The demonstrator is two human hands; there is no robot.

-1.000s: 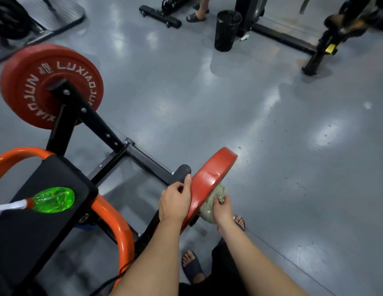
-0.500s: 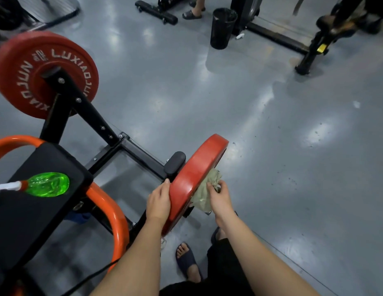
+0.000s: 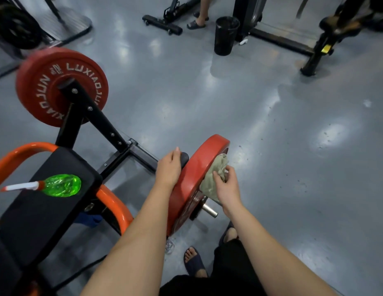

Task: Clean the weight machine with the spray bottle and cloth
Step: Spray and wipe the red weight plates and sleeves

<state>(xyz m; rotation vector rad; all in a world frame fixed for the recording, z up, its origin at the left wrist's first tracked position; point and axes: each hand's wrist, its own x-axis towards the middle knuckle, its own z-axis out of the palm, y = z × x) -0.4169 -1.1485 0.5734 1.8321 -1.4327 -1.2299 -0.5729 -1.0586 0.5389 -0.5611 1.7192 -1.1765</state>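
Two bare hands at lower centre. Left hand (image 3: 169,169) set against the back of the near red plate (image 3: 189,184), fingers curled at its rim, gripping it. Right hand (image 3: 228,189) pinching one bunched greenish cloth (image 3: 214,178) to that plate's front face. One green spray bottle (image 3: 62,185) lying on its side on the black pad (image 3: 36,210) at lower left, well apart from both hands. Second red plate (image 3: 58,86) at upper left, lettered "LUXIAOJUN". One black bin (image 3: 226,37) at top centre.
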